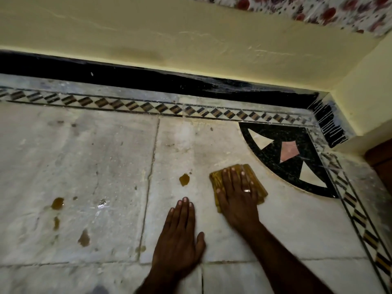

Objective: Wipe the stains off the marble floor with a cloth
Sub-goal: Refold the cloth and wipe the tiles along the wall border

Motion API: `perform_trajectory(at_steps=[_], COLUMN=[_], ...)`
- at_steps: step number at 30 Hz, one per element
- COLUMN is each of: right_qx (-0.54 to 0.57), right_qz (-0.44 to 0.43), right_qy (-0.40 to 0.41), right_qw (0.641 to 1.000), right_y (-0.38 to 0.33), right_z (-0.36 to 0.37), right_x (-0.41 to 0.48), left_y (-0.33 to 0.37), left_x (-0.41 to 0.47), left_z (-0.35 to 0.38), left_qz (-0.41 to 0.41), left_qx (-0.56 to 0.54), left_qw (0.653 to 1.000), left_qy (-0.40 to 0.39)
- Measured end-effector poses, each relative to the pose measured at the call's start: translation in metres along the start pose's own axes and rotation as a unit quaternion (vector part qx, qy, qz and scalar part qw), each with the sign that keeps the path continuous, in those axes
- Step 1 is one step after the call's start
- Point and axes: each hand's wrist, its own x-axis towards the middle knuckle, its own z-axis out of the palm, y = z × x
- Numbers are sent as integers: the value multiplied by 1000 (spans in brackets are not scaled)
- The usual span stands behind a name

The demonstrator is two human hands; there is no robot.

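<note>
My right hand (pixel 238 196) lies flat, fingers spread, pressing a folded yellow-brown cloth (pixel 255 179) onto the white marble floor (pixel 106 155). My left hand (pixel 178 236) rests palm down on the floor just left of it, holding nothing. An amber stain (pixel 184 179) sits a short way left of the cloth. Further left are more amber stains: one (pixel 57 203) near the left side, a thin one (pixel 56 222) below it, and a larger one (pixel 84 238) lower down.
A black inlaid corner motif (pixel 288 160) with pink and white triangles lies right of the cloth. A patterned border strip (pixel 148 107) and black skirting (pixel 127 77) run along the yellow wall (pixel 169 35). A brown wooden edge (pixel 381 162) stands at the right.
</note>
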Motion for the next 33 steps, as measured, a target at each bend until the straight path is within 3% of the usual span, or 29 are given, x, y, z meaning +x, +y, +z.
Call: perform_trajectory(at_steps=[6,9,12,16,20,27,33], right_qx=[35,44,31,11,-15,5,-41], right_qz=[-17,-66,-149,-256,-235,-111,-288], right_qy=[-41,-60,-13,8,24,11,17], right_qw=[998,995,988,966,972,994,957], right_y=[-52,-89,-120,-95,-53,-103,-57], right_z=[-1,-1,5,6,1,8,6], right_x=[35,43,28,-15,-23,45,-17], left_y=[0,-5,-13,-4,-3,-2,-3], left_x=[1,2,-2,-29,-39,-31,-31], left_z=[-5,-8,-9,-3,2,-13,-11], left_qz=[-23,-43,-86,-41,-37,-121,-140], left_qx=[-6,6,11,22,-10,2,17], left_qw=[1000,999,996,994,987,991,989], left_qy=[-8,-5,3,97,155,63,43])
